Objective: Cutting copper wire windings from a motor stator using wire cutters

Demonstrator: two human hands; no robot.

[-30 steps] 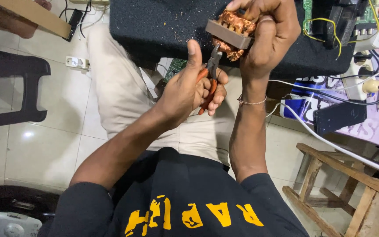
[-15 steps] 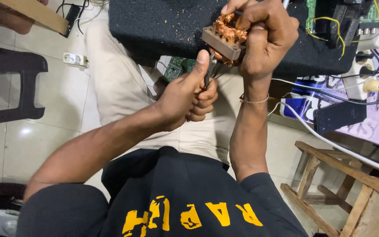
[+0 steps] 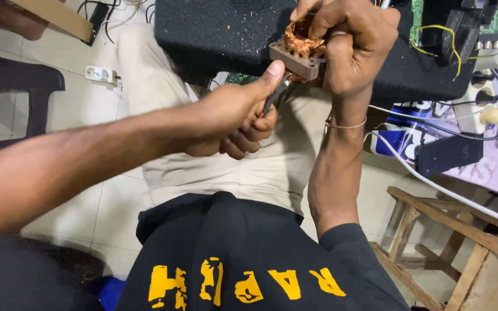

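Right hand [image 3: 353,49] clamps copper coil block [image 3: 302,50]; left hand [image 3: 234,118] just below grips pliers [image 3: 276,98], tips touching block.

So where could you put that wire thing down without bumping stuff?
The black mat has bare room left of the copper coil block held by the right hand; the left hand grips pliers beneath it. The pale floor tiles between the black chair and the lap are open too. The right side is crowded with cables and circuit boards.
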